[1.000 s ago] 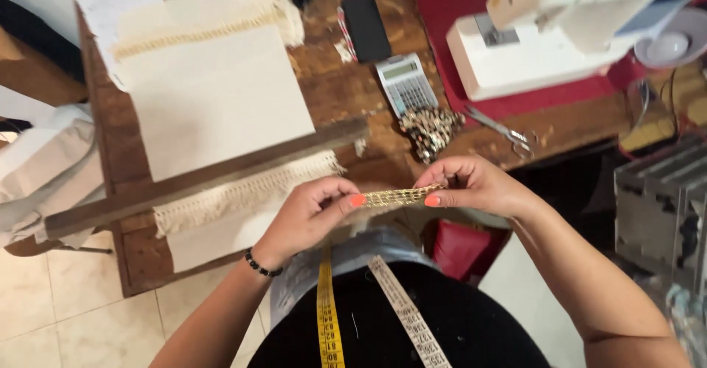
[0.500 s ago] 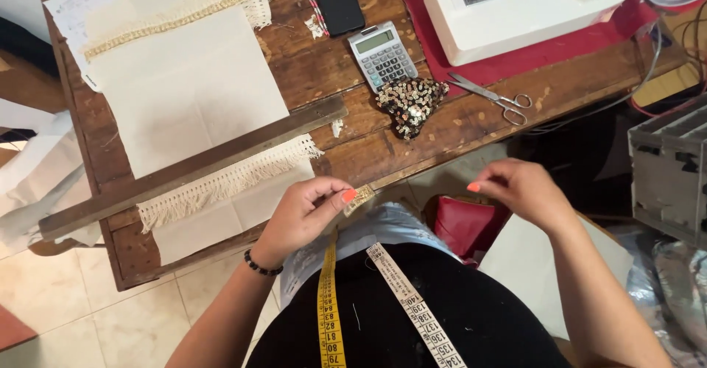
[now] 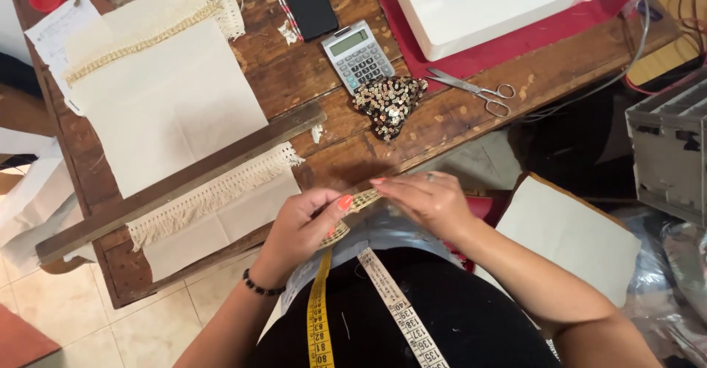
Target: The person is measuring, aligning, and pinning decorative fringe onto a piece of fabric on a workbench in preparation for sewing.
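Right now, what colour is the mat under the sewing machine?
Red; the mat under the white sewing machine shows best in the head view.

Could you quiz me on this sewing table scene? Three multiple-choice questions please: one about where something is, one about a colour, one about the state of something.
1. Where does the calculator lie?
A. beside the black phone
B. on the floor
C. on the cream fabric

2. What colour is the mat under the white sewing machine?
A. green
B. red
C. blue

3. How are the scissors?
A. held in the right hand
B. held in the left hand
C. lying untouched on the table

Answers: 1 A, it sits on bare wood next to the phone. 2 B, red shows around the machine. 3 C, both hands hold a strip of woven trim instead.
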